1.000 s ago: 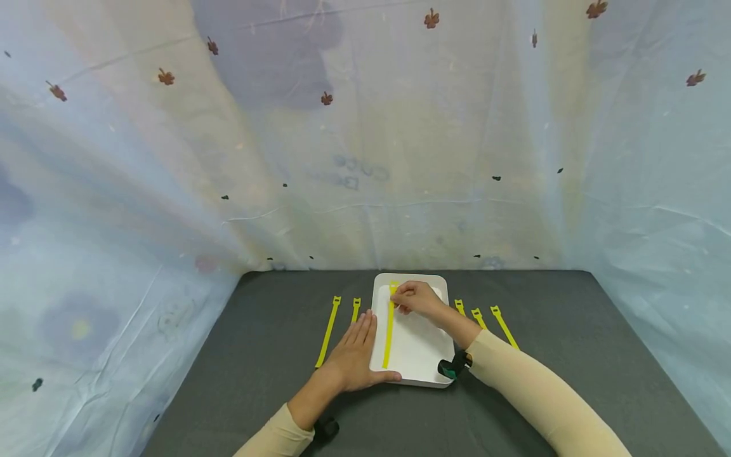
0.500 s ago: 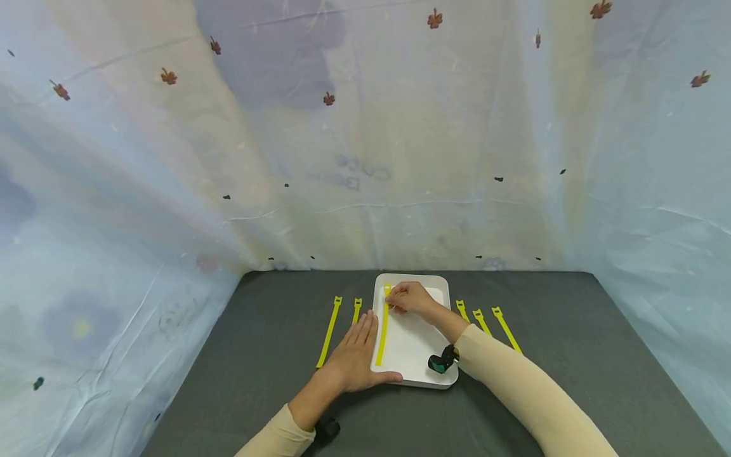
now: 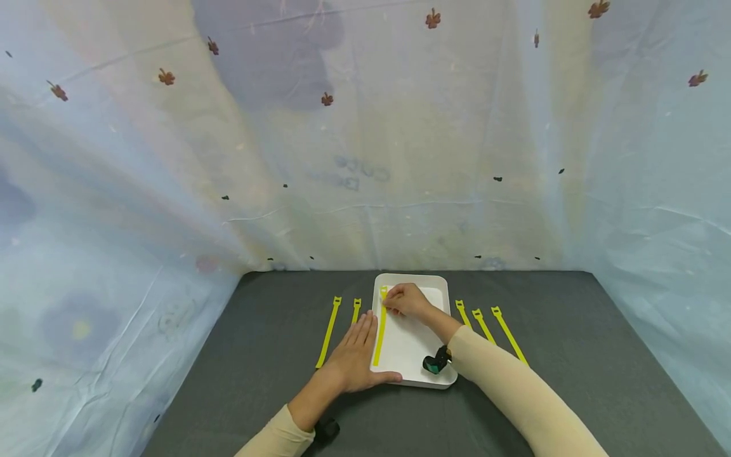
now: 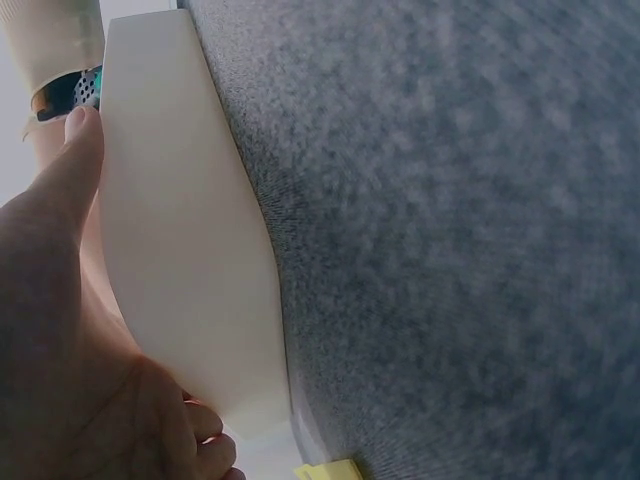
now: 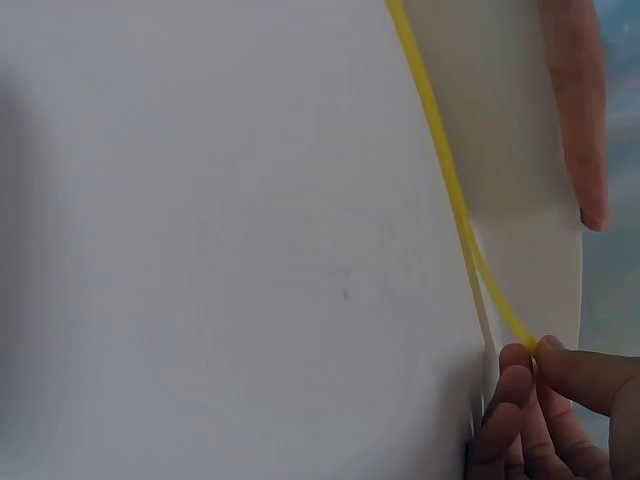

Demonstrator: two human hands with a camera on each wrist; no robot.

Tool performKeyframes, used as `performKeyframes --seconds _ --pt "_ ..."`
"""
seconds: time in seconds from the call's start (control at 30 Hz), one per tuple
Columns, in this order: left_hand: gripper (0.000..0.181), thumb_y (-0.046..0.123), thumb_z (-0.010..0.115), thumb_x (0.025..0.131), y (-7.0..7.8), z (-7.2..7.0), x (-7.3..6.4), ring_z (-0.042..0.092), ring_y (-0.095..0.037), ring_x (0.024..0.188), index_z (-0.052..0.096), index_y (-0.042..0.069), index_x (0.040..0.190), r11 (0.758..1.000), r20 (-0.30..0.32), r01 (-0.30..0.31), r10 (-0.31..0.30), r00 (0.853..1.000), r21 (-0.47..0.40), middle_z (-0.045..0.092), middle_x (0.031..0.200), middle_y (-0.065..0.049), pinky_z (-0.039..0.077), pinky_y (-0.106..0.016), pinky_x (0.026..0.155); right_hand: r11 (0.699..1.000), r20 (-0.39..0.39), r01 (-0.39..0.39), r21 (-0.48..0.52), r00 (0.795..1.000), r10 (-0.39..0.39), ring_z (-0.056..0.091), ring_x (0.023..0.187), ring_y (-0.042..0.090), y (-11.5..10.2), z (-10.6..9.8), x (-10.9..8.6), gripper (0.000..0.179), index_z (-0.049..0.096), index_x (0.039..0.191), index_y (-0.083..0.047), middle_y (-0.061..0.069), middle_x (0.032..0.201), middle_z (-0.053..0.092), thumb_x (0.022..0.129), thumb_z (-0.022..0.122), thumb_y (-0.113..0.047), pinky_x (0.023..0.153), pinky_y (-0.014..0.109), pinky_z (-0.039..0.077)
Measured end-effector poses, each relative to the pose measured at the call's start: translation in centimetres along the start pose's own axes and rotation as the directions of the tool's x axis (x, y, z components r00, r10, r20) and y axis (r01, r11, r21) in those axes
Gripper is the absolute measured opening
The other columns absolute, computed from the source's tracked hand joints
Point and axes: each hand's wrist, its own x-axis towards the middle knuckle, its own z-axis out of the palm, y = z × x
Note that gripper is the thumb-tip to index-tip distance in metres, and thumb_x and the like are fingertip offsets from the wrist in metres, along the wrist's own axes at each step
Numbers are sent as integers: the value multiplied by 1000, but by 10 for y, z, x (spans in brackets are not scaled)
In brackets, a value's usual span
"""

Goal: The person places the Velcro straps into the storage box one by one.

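A white tray (image 3: 412, 339) lies on the dark table between the hands. My right hand (image 3: 407, 300) pinches a yellow cable tie (image 3: 379, 336) near its slotted head, between thumb and fingertips. That tie lies lengthwise beside the tray's left wall; in the right wrist view, the pinched end of the yellow strap (image 5: 440, 140) lifts slightly off the floor. Against the left side of the tray rests my left hand (image 3: 353, 360), fingers straight, its thumb along the near edge. The left wrist view has the thumb (image 4: 75, 165) touching the tray's outer wall (image 4: 190, 210).
Two more yellow ties lie left of the tray, one farther out (image 3: 328, 333) and one partly behind the left hand (image 3: 356, 309). Several yellow ties (image 3: 510, 334) lie to the right, partly covered by the right arm. A patterned curtain (image 3: 365, 158) surrounds the dark table (image 3: 257, 381).
My right hand has shifted left with the cable tie, bringing it from farther inside the tray to beside its left wall. My left hand has stayed in place.
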Motion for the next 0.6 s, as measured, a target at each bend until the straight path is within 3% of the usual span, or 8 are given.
performKeyframes --seconds 0.6 --pt "134 91 56 86 -1 1 0 7 -36 167 10 -1 171 1000 2 -5 5 1000 8 4 180 -19 19 -49 133 999 -74 25 -30 997 -27 58 59 9 -4 10 -6 14 68 92 1 3 71 68 95 81 -4 54 19 47"
